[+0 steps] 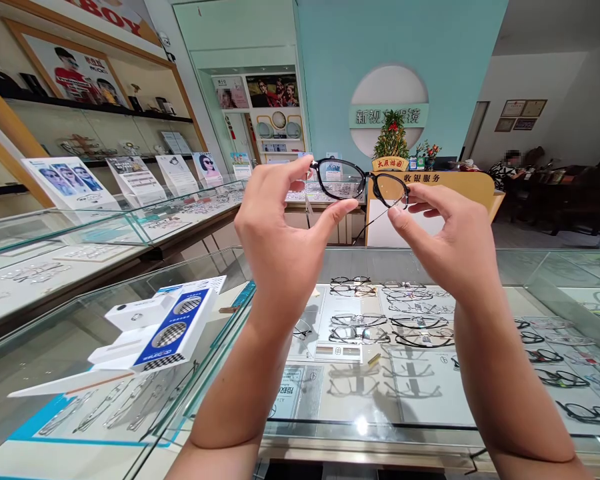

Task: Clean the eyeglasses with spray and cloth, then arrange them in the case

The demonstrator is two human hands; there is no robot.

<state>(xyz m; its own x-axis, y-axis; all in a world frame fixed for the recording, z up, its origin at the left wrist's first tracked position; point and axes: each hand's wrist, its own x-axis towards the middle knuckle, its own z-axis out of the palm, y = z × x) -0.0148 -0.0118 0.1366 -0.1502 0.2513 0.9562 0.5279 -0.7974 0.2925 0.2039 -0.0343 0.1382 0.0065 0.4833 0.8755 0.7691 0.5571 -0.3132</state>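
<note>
I hold a pair of black-framed glasses [359, 179] up in front of me with both hands, above a glass display counter [480, 267]. My left hand [280, 230] pinches the left lens rim between thumb and fingers. My right hand [443, 237] pinches the right rim and hinge. The temples hang folded down behind the lenses.
Rows of spectacle frames [380, 320] lie inside the counter below. A blue-and-white box [173, 330] and white boxes sit on the glass at left. More display cases with leaflets [70, 181] run along the left wall. A cashier desk [430, 180] stands behind; a person sits far right.
</note>
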